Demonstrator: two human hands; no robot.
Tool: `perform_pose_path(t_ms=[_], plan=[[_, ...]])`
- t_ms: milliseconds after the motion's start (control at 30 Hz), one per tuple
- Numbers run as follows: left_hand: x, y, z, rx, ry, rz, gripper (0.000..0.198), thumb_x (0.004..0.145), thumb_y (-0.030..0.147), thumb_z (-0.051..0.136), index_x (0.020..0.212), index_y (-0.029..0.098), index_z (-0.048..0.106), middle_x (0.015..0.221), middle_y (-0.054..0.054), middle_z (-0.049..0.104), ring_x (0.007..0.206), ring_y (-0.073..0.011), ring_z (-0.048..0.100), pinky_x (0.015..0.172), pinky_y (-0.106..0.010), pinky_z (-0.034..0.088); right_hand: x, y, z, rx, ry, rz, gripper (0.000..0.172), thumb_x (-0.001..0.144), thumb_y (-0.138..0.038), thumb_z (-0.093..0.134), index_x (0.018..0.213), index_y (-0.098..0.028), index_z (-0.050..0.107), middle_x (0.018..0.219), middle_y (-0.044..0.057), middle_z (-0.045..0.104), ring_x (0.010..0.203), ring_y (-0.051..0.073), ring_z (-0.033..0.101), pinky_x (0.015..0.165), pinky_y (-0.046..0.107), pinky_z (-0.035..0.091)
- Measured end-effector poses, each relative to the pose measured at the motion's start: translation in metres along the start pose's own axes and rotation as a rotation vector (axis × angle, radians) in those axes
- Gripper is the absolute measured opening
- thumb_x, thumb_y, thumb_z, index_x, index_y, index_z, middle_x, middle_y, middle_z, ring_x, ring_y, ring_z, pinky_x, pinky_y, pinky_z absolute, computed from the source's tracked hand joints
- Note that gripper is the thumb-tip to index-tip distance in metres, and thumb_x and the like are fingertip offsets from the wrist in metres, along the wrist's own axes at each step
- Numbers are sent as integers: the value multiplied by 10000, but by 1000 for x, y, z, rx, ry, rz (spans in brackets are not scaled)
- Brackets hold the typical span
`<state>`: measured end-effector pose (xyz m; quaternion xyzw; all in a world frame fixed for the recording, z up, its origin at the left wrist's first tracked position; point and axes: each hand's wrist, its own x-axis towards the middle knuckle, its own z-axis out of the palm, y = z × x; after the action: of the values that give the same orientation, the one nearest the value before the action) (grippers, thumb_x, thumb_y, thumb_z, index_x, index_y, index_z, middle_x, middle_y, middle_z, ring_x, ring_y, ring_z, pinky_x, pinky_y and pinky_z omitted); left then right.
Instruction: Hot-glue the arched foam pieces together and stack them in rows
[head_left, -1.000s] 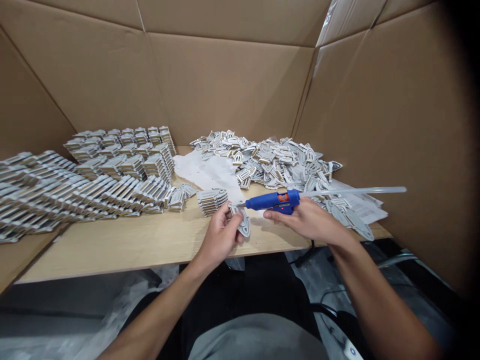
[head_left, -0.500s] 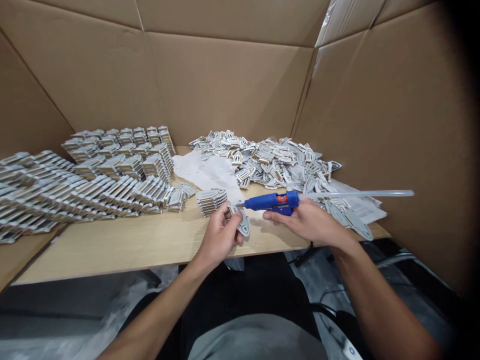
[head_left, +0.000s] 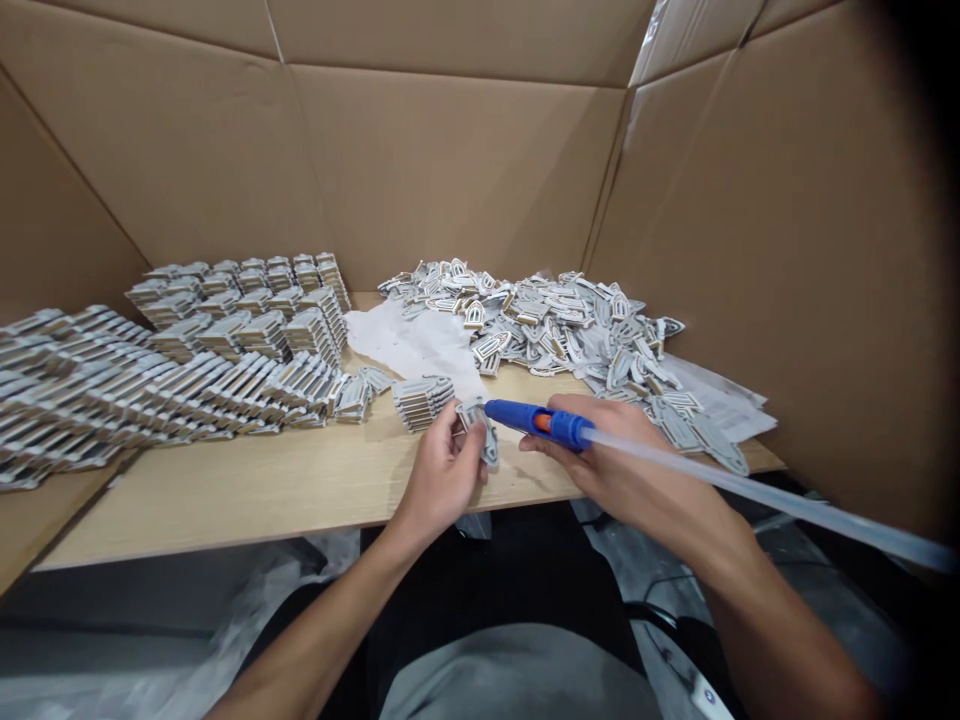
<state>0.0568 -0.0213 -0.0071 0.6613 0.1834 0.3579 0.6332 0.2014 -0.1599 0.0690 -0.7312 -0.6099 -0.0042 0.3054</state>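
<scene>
My left hand [head_left: 444, 470] is closed on a small grey arch-shaped piece [head_left: 489, 446], thumb across its face, just above the table's front part. In my right hand [head_left: 626, 455] is a blue glue gun [head_left: 536, 420], its nozzle end at the upper edge of the grey piece; whether the tip touches it I cannot tell. A long translucent glue stick [head_left: 750, 487] sticks out of the gun's back toward the lower right. Directly behind my left hand stands a short stack of like pieces [head_left: 421, 403].
Rows of stacked pieces [head_left: 217, 390] fill the table's left side. A loose heap of grey and white pieces [head_left: 555, 320] lies at the back right, partly on white paper [head_left: 420, 338]. Cardboard walls [head_left: 457, 160] enclose the wooden table [head_left: 255, 490].
My right hand has turned the glue gun, so its rear and the glue stick swing down toward me. The left hand keeps hold of the grey piece, which has tilted slightly.
</scene>
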Motion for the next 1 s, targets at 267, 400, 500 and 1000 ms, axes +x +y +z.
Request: perform_pose_path(t_ms=[267, 400, 500, 1000], plan=[[3, 7, 0, -98, 9, -59, 210, 955, 350, 679, 918, 162, 593, 690, 26, 631, 476, -66, 541, 461, -179, 391, 9, 4, 4, 109, 283, 95, 346, 930, -578, 700, 887, -245, 613, 755, 16, 661, 635, 182, 565, 622, 311, 428], [3, 14, 2, -191, -2, -85, 248, 909, 353, 741, 941, 142, 615, 702, -3, 676, 473, -80, 561, 439, -179, 390, 15, 15, 18, 300, 141, 99, 296, 941, -504, 695, 937, -217, 624, 814, 28, 703, 711, 192, 628, 663, 297, 463], [1, 20, 2, -229, -23, -64, 267, 894, 361, 766, 931, 140, 622, 758, -34, 710, 521, -107, 611, 451, -196, 439, 19, 12, 23, 452, 22, 119, 267, 927, -459, 709, 885, -209, 623, 779, 12, 678, 675, 166, 594, 626, 278, 446], [-7, 79, -41, 483, -342, 231, 331, 932, 284, 750, 1253, 235, 683, 1160, -47, 686, 900, -154, 644, 804, -297, 536, 14, 21, 9, 1034, -229, 230, 385, 918, -454, 790, 860, -223, 488, 721, -58, 527, 506, 59, 431, 459, 224, 288]])
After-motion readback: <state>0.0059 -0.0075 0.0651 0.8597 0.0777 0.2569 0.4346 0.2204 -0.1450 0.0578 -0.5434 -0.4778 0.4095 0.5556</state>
